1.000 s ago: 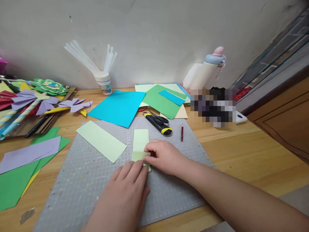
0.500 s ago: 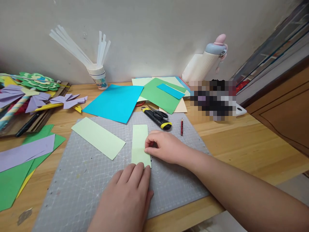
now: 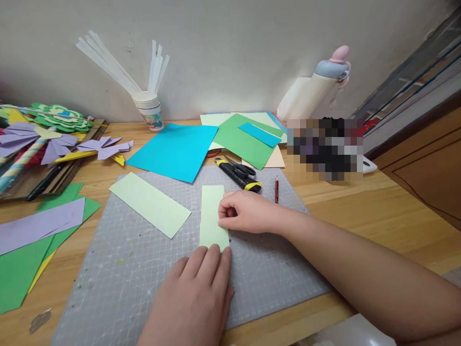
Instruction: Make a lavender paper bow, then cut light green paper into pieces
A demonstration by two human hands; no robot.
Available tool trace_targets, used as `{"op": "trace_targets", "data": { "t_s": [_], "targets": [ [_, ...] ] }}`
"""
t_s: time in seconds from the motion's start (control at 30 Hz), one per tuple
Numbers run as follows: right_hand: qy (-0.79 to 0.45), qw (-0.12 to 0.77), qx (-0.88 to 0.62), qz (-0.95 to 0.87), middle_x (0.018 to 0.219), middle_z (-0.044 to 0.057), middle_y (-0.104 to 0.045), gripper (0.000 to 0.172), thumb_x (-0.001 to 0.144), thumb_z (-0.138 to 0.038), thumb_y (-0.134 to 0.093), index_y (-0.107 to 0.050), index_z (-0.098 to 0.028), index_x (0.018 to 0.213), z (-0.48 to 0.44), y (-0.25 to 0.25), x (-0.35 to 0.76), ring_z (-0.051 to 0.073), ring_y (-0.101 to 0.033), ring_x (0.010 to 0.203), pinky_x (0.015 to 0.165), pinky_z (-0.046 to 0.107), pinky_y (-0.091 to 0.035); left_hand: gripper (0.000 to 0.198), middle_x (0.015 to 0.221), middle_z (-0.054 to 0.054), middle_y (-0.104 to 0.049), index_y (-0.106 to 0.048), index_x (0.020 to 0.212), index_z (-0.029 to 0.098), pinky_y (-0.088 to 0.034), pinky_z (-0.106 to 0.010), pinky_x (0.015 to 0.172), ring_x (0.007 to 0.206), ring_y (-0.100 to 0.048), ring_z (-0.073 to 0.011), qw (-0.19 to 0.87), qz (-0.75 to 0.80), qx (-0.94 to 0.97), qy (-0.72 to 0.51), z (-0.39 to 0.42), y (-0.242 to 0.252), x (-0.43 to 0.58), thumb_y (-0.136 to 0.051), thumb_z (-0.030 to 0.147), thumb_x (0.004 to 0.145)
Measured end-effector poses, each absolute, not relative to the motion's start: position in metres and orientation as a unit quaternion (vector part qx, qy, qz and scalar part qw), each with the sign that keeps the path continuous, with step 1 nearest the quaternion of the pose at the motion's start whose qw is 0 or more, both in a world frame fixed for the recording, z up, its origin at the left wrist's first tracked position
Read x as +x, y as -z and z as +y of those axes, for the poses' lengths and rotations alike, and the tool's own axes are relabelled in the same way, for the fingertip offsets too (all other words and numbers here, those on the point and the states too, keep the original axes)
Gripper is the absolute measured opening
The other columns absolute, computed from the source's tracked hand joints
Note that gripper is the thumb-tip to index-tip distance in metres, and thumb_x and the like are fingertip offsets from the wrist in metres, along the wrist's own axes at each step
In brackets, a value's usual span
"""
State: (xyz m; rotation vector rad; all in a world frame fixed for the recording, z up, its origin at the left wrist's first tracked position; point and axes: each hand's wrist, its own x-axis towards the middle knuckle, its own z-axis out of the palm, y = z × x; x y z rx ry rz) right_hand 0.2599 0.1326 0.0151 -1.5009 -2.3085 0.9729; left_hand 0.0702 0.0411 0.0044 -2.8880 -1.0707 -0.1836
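Note:
A narrow pale green paper strip (image 3: 212,214) lies lengthwise on the grey cutting mat (image 3: 144,269). My left hand (image 3: 196,298) lies flat, its fingertips pressing the strip's near end. My right hand (image 3: 245,211) has its fingers curled and pinches the strip's right edge about halfway along. A wider pale green strip (image 3: 149,204) lies loose on the mat to the left.
Scissors (image 3: 241,169), a yellow-black utility knife (image 3: 237,179) and a red pencil (image 3: 276,188) lie at the mat's far edge. Blue (image 3: 173,151) and green sheets (image 3: 241,142) sit behind. Paper cups with white strips (image 3: 149,113) and a bottle (image 3: 317,93) stand by the wall. Purple and green papers (image 3: 32,230) crowd the left.
The folded near end of the strip has been opened out flat. My left fingertips slid back to the strip's near end, and my right hand moved up along its right edge.

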Motion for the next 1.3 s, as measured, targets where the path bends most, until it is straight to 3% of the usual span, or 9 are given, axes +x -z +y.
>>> {"op": "trace_targets", "data": {
  "t_s": [0.37,0.6,0.97,1.07,1.17,1.3],
  "targets": [
    [-0.322,0.115,-0.506,-0.792,0.069,-0.002,-0.056,0.009,0.073,-0.014,-0.067,-0.062,-0.016,0.066,0.133,-0.013,0.262,0.01,-0.047,0.062,0.057,0.024,-0.032,0.038,0.112,-0.007,-0.072,-0.065,0.12,0.024,-0.054,-0.038,0.069,0.094,-0.066,-0.026,0.057,-0.334,-0.94,0.051,0.041,-0.001,0.067,-0.048,0.033,0.087],
    [-0.324,0.106,-0.511,-0.789,0.069,-0.002,-0.057,0.008,0.074,-0.016,-0.067,-0.063,-0.016,0.068,0.133,-0.015,0.262,0.01,-0.047,0.063,0.056,0.024,-0.031,0.039,0.117,-0.005,-0.069,-0.061,0.126,0.023,-0.052,-0.037,0.076,0.102,-0.062,-0.0237,0.018,-0.365,-0.931,0.004,0.039,-0.009,0.07,-0.041,0.03,0.094],
    [-0.333,0.108,-0.504,-0.789,0.068,-0.002,-0.055,0.01,0.075,-0.016,-0.066,-0.06,-0.017,0.066,0.133,-0.013,0.263,0.011,-0.047,0.064,0.056,0.024,-0.03,0.038,0.122,-0.003,-0.067,-0.06,0.128,0.024,-0.051,-0.037,0.08,0.106,-0.061,-0.0233,0.018,-0.375,-0.927,0.001,0.037,-0.006,0.069,-0.043,0.031,0.094],
    [-0.334,0.114,-0.509,-0.785,0.069,-0.004,-0.053,0.007,0.076,-0.017,-0.066,-0.059,-0.017,0.076,0.133,-0.012,0.265,0.01,-0.047,0.063,0.057,0.024,-0.03,0.038,0.12,-0.003,-0.068,-0.061,0.126,0.024,-0.051,-0.037,0.079,0.104,-0.062,-0.0227,0.02,-0.371,-0.928,0.002,0.038,-0.007,0.07,-0.043,0.031,0.095],
    [-0.344,0.124,-0.516,-0.775,0.069,-0.006,-0.05,0.016,0.077,-0.019,-0.066,-0.055,-0.02,0.088,0.132,-0.012,0.266,0.01,-0.045,0.061,0.056,0.024,-0.029,0.038,0.123,-0.002,-0.068,-0.062,0.126,0.024,-0.052,-0.036,0.079,0.104,-0.063,-0.0224,0.028,-0.365,-0.931,0.007,0.04,-0.01,0.071,-0.041,0.031,0.095],
    [-0.366,0.129,-0.516,-0.764,0.068,-0.007,-0.048,0.017,0.078,-0.016,-0.064,-0.051,-0.021,0.087,0.132,-0.012,0.267,0.01,-0.045,0.061,0.056,0.024,-0.029,0.038,0.131,-0.003,-0.064,-0.064,0.123,0.022,-0.053,-0.036,0.076,0.102,-0.065,-0.0223,0.05,-0.354,-0.933,0.037,0.042,-0.011,0.073,-0.041,0.032,0.094]
  ]
}}
